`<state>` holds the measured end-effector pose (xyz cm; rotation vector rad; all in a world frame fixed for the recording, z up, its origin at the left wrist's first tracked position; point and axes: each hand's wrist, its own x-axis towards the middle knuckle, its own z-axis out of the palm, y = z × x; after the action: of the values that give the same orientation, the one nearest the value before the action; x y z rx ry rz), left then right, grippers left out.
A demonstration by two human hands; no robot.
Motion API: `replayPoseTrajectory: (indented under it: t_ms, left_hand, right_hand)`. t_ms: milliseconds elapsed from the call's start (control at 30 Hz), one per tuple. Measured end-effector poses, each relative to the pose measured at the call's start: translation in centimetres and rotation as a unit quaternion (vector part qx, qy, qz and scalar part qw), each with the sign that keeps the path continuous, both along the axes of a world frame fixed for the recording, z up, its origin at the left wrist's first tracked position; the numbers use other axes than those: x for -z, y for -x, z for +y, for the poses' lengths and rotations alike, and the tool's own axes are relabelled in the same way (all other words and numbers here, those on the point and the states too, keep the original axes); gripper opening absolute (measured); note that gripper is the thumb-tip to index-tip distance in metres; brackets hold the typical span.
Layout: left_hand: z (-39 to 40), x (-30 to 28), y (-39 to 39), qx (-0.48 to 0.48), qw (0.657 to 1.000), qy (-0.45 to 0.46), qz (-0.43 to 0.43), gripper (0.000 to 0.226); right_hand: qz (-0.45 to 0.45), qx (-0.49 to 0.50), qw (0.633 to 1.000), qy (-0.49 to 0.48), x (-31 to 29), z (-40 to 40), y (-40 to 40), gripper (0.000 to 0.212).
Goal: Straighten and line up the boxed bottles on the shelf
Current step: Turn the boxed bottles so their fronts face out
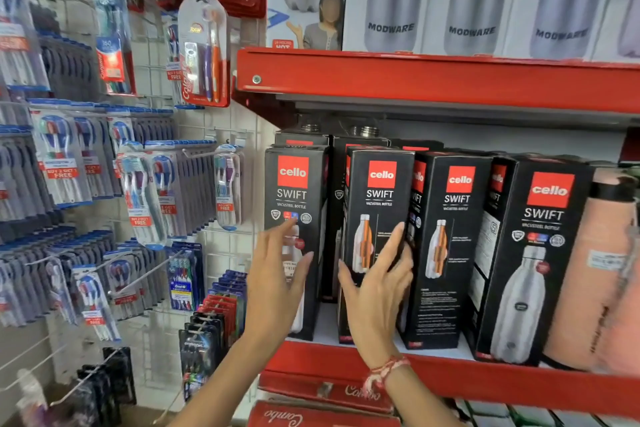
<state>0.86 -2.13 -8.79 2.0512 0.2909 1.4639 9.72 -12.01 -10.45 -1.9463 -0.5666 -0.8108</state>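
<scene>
Right hand spread against second box.

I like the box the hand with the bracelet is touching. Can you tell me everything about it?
The second box is tall, black, cardboard by the look of it, with a red "cello" square, the word "SWIFT" and a picture of a white and orange bottle. It stands upright on the red shelf, second from the left in the front row, turned a bit so one side shows. There is a gap to the box on its left. The right hand lies open over its lower front, fingers reaching its right edge.
</scene>
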Motion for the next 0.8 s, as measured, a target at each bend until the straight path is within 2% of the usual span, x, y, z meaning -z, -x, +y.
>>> replayPoseTrajectory:
  t_ms: [100,233,367,433,567,800]
  left_hand:
    - [-1.4,-0.8,-0.3,0.057,0.998,0.031,0.020,0.043]
    - [-2.6,-2.0,-0.7,0.109,0.990,0.073,0.048,0.052]
    - [-2.8,-2.7,-0.6,0.253,0.954,0.109,0.116,0.049]
    - [-2.9,-2.6,-0.4,0.301,0.940,0.121,0.107,0.047]
    - [-3.5,-2.6,-0.9,0.289,0.945,0.138,0.061,0.053]
    - [-4.0,-1.6,-3.7,0.199,0.970,0.125,0.056,0.076]
  right_hand:
    - [-0.020,-0.080,0.996,-0.031,-0.2,-1.6,0.0,0.105]
    - [-0.044,-0.208,0.976,-0.052,-1.3,-5.1,0.0,0.108]
    - [-0.029,-0.341,0.940,-0.019,-2.6,-8.6,-0.9,0.107]
    - [-0.005,-0.399,0.917,0.010,-3.2,-9.8,-1.9,0.105]
    - [0.026,-0.443,0.892,0.087,-4.8,-10.2,-3.9,0.098]
    - [0.075,-0.422,0.893,0.139,-4.6,-7.2,-6.1,0.095]
